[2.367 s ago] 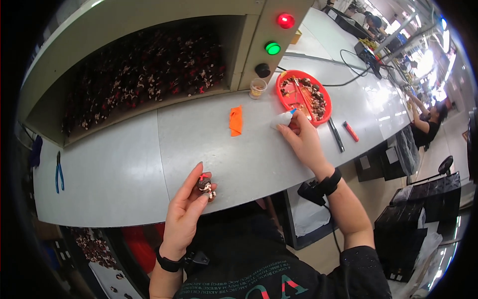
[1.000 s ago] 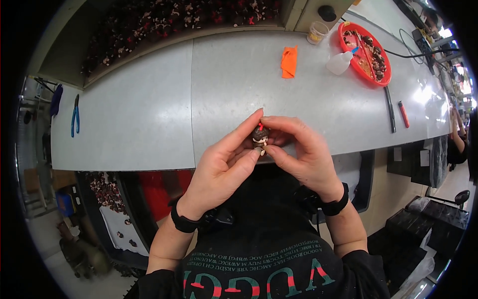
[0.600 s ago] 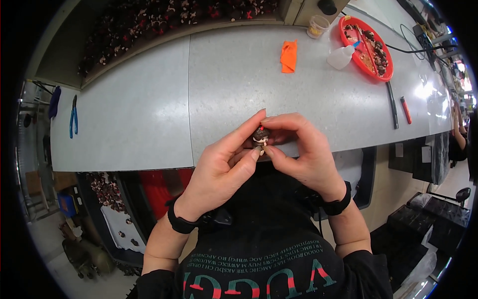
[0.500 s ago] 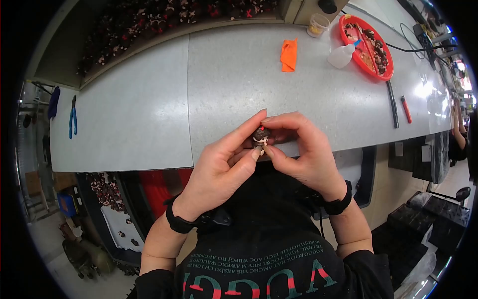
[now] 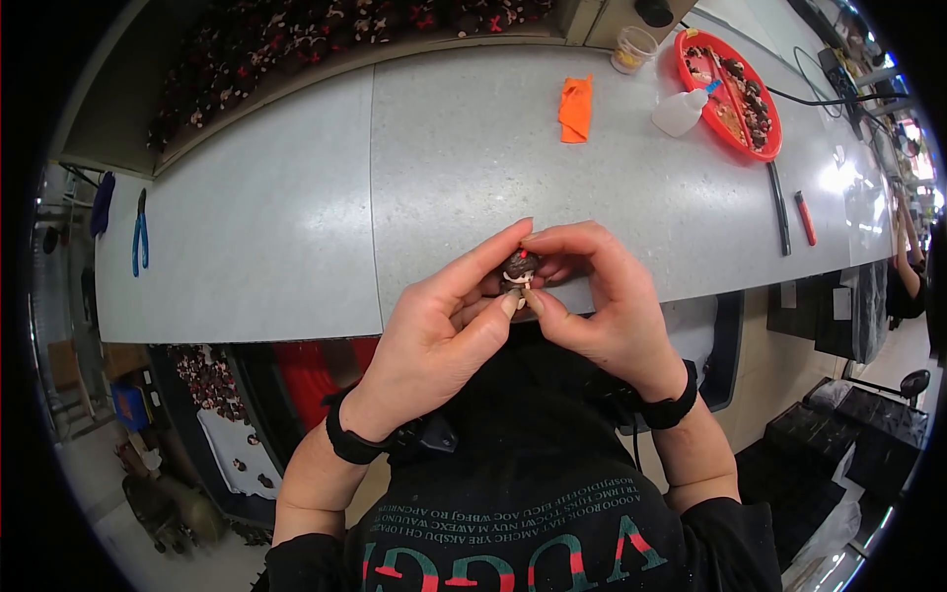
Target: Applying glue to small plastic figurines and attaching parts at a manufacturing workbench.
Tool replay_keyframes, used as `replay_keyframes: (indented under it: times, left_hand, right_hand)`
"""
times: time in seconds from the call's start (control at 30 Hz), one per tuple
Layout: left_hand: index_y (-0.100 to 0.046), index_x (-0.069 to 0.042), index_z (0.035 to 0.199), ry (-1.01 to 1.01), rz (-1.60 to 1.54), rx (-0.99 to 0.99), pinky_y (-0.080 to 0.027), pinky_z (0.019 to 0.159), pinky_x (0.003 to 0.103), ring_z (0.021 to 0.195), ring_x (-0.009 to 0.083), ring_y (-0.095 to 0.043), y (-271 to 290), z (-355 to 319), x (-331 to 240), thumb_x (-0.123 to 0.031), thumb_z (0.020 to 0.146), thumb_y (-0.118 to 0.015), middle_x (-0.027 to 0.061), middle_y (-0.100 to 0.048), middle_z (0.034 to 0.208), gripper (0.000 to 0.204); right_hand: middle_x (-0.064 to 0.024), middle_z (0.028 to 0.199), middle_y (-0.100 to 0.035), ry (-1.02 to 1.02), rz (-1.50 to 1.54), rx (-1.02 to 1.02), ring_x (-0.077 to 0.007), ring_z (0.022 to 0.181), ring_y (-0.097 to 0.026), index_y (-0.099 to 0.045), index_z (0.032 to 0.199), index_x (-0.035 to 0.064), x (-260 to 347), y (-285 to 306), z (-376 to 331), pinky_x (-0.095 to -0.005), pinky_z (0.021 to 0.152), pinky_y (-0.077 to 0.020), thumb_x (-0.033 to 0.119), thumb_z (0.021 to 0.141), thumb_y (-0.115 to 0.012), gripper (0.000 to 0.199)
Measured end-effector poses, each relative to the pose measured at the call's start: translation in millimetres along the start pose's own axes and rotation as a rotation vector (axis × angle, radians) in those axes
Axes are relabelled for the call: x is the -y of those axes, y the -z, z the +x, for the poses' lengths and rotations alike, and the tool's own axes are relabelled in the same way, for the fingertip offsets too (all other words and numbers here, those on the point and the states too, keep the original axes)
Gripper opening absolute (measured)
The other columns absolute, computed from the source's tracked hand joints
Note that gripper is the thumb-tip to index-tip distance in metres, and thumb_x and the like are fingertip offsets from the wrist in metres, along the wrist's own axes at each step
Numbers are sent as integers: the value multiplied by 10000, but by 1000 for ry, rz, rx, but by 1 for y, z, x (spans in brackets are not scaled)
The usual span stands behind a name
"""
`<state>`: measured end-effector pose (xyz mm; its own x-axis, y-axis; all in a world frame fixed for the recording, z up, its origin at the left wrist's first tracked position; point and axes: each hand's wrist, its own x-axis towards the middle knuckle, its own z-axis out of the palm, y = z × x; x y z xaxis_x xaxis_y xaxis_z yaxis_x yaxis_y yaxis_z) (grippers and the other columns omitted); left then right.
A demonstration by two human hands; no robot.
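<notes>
A small doll figurine (image 5: pixel 519 269) with dark brown hair, a red dot on top and a pale face is held upright between my hands, just over the table's near edge. My left hand (image 5: pixel 449 326) grips it from the left, thumb against its lower body. From the other side my right hand (image 5: pixel 602 296) closes on it, index finger at the head and thumb low on the body. The fingers hide most of its back and sides.
The grey table (image 5: pixel 266 227) bears an orange cloth (image 5: pixel 574 111), a white squeeze bottle (image 5: pixel 679 113), a red divided tray (image 5: pixel 725 143) of small parts, a clear cup (image 5: pixel 631 51), blue-handled pliers (image 5: pixel 140 237), a black rod (image 5: pixel 779 209) and a red pen-like tool (image 5: pixel 806 219). A bin (image 5: pixel 286 84) of dark pieces stands behind.
Both hands keep nearly the same grip on the figurine. The view has shifted very slightly; nothing is taken up or let go.
</notes>
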<state>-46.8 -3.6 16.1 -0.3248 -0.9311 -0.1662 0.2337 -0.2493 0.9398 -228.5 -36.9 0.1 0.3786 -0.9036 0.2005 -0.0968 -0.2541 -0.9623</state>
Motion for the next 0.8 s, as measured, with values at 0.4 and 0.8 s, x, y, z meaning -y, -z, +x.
replay_keyframes:
  times: [0.4, 0.8]
  left_hand:
    - [-353, -6, 1427, 32, -25, -27, -435, 987, 276, 1116, 126, -546, -3, 1, -4, 57, 883, -427, 90, -539, 1240, 552]
    - [-377, 47, 1387, 24, 135, -103, -511, 918, 331, 1103, 205, -577, -15, 7, -11, 74, 920, -438, 151, -564, 1212, 472]
  right_hand:
    - [-38, 979, -610, 9, -11, -2, -124, 820, -611, -605, 1104, 55, 0, 1, 1, -247, 747, -504, -23, 747, -678, 373]
    - [-87, 985, -579, 11, 128, 33, -148, 819, -606, -562, 1121, 27, 3, 7, 0, -276, 753, -520, 30, 794, -674, 346]
